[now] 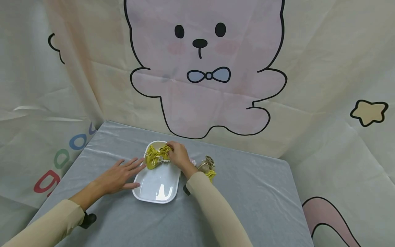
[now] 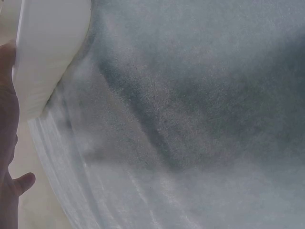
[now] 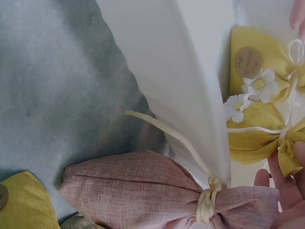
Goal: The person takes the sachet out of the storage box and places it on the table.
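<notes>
Two yellow drawstring pouches lie side by side at the far end of a white tray [image 1: 154, 192]. My right hand [image 1: 179, 155] pinches the gathered neck of the nearer-right yellow pouch [image 3: 255, 140], which has white flowers and a white cord. Beside it, the other yellow pouch [image 3: 257, 40] carries a round brown tag. With fingers spread, my left hand [image 1: 121, 176] touches the tray's left rim. Just outside the tray, a pink pouch [image 3: 138, 191] tied with cream cord has its neck close to my right palm; whether they touch, I cannot tell.
Right of the tray lie a brownish pouch [image 1: 204, 167] and another yellow pouch [image 1: 211, 174], partly behind my right forearm. A grey cloth [image 1: 247, 195] covers the table. Printed fabric [image 1: 324, 68] hangs behind and at the sides.
</notes>
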Motion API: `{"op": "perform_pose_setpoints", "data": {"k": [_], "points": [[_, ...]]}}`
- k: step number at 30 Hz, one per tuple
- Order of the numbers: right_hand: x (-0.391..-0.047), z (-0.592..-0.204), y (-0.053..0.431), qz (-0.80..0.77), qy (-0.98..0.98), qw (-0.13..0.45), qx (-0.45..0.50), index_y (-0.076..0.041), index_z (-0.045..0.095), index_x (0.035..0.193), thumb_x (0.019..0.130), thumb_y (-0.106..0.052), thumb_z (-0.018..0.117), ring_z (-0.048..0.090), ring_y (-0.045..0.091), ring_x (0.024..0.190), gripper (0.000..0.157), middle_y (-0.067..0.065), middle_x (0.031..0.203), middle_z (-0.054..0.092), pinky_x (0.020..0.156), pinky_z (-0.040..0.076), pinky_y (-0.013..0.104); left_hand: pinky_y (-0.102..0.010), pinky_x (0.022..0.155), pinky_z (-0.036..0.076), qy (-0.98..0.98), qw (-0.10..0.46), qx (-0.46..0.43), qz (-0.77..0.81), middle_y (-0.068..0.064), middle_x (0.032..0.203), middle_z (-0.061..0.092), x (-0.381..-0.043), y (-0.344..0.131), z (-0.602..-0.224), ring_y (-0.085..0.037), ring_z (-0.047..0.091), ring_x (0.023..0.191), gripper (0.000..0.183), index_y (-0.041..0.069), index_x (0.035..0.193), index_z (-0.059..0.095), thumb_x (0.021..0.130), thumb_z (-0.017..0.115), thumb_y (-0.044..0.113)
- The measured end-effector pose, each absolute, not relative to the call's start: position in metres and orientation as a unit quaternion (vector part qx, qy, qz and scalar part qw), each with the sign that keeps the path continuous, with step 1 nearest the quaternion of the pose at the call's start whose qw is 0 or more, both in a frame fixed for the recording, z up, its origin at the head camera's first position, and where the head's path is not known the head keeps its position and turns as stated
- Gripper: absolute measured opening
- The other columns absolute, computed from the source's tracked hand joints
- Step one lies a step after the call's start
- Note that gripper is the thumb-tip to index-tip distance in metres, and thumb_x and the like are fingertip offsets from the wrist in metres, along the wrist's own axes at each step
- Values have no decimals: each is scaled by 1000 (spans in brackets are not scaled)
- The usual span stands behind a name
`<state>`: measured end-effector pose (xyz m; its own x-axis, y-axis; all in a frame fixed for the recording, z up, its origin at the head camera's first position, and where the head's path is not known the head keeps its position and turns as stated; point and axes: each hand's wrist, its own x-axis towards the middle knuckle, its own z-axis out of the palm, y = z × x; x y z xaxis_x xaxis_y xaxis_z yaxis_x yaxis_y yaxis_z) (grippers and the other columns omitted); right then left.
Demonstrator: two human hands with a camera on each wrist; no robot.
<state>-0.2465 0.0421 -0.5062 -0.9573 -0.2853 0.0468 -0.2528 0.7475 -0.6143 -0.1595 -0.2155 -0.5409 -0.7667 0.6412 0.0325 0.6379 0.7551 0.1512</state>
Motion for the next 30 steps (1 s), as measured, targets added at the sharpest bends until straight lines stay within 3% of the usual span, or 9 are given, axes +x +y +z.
{"op": "perform_pose_setpoints", "data": {"k": [16,30], "points": [[-245,-504,43,-349,929,9,-119,-7,70,123,94,-1,59,67,21,109,31,6,116,72,94,51,38,-69,103,34,939,32,333,74,-12,158,36,-161,-217,-542,-38,37,142,77,13,153,41,93,63,54],[-245,-493,56,-332,938,-6,-101,-13,75,115,96,-9,63,68,17,102,23,2,108,74,87,52,36,-69,101,36,937,21,342,69,-13,157,38,-160,-215,-538,-38,39,141,77,12,152,42,92,63,54]]}}
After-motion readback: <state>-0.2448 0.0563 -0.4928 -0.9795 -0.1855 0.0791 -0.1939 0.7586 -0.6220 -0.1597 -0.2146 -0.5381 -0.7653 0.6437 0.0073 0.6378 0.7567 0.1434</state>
